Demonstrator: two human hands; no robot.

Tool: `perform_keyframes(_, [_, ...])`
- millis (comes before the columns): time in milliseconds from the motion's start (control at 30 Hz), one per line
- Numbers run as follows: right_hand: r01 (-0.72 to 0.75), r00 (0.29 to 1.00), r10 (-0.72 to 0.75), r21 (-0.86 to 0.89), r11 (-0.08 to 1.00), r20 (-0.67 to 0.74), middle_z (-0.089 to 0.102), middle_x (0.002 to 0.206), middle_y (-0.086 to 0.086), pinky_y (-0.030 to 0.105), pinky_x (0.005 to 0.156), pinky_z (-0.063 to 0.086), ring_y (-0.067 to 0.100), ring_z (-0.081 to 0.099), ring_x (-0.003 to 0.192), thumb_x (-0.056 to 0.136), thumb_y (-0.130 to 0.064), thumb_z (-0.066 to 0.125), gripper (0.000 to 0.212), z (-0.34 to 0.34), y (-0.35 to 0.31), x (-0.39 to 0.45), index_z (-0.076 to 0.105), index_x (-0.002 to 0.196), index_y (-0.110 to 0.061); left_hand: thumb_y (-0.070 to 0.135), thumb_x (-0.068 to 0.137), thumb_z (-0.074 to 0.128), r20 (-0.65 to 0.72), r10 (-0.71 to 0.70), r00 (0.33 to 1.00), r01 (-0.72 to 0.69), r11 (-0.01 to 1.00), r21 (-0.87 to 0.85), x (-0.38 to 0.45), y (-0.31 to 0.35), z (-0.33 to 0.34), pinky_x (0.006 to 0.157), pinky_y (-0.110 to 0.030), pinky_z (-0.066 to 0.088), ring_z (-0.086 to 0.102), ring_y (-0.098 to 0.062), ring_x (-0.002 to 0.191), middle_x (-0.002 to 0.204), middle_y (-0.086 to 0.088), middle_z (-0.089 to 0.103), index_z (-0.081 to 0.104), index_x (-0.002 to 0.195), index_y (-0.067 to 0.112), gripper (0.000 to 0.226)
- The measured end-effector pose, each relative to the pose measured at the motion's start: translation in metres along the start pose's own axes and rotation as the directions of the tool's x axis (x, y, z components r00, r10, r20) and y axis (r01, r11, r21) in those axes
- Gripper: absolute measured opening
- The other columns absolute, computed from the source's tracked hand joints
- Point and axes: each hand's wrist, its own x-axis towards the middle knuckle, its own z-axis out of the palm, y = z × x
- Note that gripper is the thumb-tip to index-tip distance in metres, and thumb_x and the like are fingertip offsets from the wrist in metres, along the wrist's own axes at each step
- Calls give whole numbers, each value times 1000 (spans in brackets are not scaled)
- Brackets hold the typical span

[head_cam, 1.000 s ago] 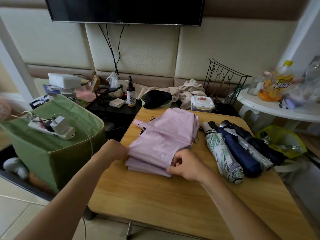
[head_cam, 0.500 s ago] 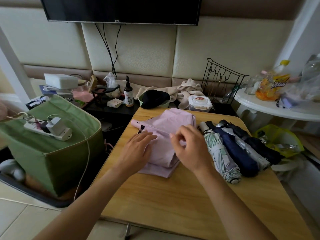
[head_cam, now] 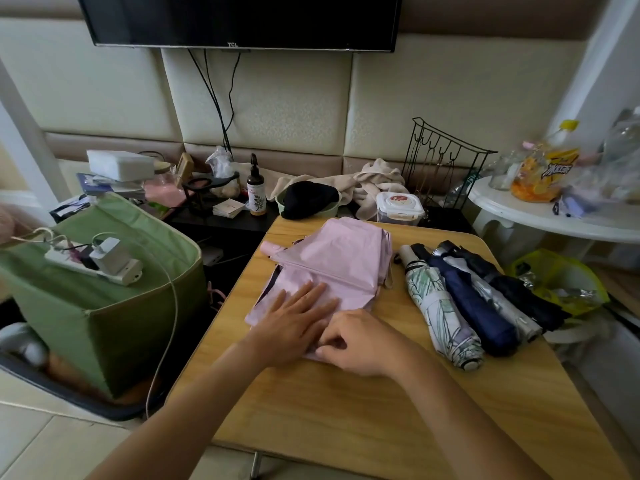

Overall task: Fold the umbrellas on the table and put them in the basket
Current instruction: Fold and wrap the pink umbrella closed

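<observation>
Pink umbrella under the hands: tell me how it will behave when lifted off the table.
The pink umbrella would probably flop: its canopy lies in loose, unstrapped folds. The left hand presses it flat while the right hand pinches its near edge, so folds may spring open once released. It likely feels light.

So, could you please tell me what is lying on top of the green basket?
A white power strip with a white charger plugged in lies across the green basket, cables trailing off. The inside beneath them is hidden from this view.

Wall-mounted television (head_cam: 239, 20), spray bottle (head_cam: 256, 192)
</observation>
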Motion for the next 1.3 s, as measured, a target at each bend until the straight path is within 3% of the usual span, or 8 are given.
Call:
perform_keyframes(167, [-131, 941, 176, 168, 977, -289, 59, 60, -3, 25, 52, 38, 7, 47, 53, 98, -30, 61, 34, -17, 14, 1, 64, 70, -11, 78, 84, -19, 3, -45, 999, 45, 994, 104, -4, 10, 5, 126, -54, -4, -25, -15, 154, 166, 15, -25, -15, 154, 52, 74])
perform_keyframes(333, [-256, 664, 565, 560, 788, -491, 64, 96, -14, 19, 68, 48, 9, 65, 90, 97, -21, 64, 11, -17, 51, 17, 65, 107, -20, 79, 84, -16, -16, -47, 999, 48, 995, 88, -5, 10, 7, 127, -52, -3, -23, -13, 154, 166, 16, -24, -9, 158, 49, 81])
perform_keyframes(567, [-84, 675, 538, 672, 736, -505, 65, 118, -10, 26, 80, 41, 8, 60, 102, 91, -37, 75, 63, -15, 52, 32, 47, 145, -21, 79, 88, -3, 28, -60, 998, 58, 996, 68, -5, 11, 3, 126, -50, -9, -27, -8, 152, 166, 16, -25, -14, 156, 52, 74])
perform_keyframes(833, [47, 748, 366, 593, 804, -554, 73, 77, -3, 41, 69, 53, 15, 68, 74, 91, -27, 74, 13, -12, 41, 36, 74, 84, -16, 73, 99, 20, 6, -70, 998, 70, 997, 24, -6, 8, 6, 125, -42, -14, -27, -3, 150, 165, 19, -23, -7, 156, 55, 66])
perform_keyframes(933, [98, 812, 373, 734, 672, -450, 69, 71, -5, 36, 66, 45, 11, 61, 69, 92, -24, 69, 15, -17, 39, 27, 69, 77, -19, 60, 95, 44, -94, -75, 993, 56, 979, -194, -4, 4, 3, 125, -31, 9, 8, 3, 153, 167, 22, 15, 32, 150, 56, 56])
perform_keyframes(1000, [55, 882, 325, 758, 650, -343, 71, 79, 1, 35, 71, 47, 11, 64, 76, 93, -23, 70, 13, -19, 40, 21, 71, 82, -17, 29, 87, 56, -283, -257, 924, 111, 889, -444, -1, 4, -2, 98, -32, 48, 57, 0, 113, 125, 16, 64, 62, 113, 40, 28])
perform_keyframes(1133, [-18, 952, 199, 605, 796, -233, 76, 94, -6, 37, 83, 54, 11, 70, 91, 92, -27, 74, 9, -15, 47, 14, 75, 94, -18, 3, 87, 59, -397, -678, 619, 203, 627, -752, 0, -4, -25, 67, -35, 50, 59, -23, 82, 89, -4, 60, 51, 94, 16, 17])
perform_keyframes(1300, [-56, 963, 106, 202, 978, -249, 65, 84, -10, 32, 69, 47, 3, 59, 76, 73, -66, 68, 42, -12, 57, 15, 69, 77, -24, 19, 83, 66, -312, -480, 819, 105, 661, -743, -8, -19, -52, 96, -25, 48, 47, -8, 119, 121, 17, 39, 61, 116, 49, 45])
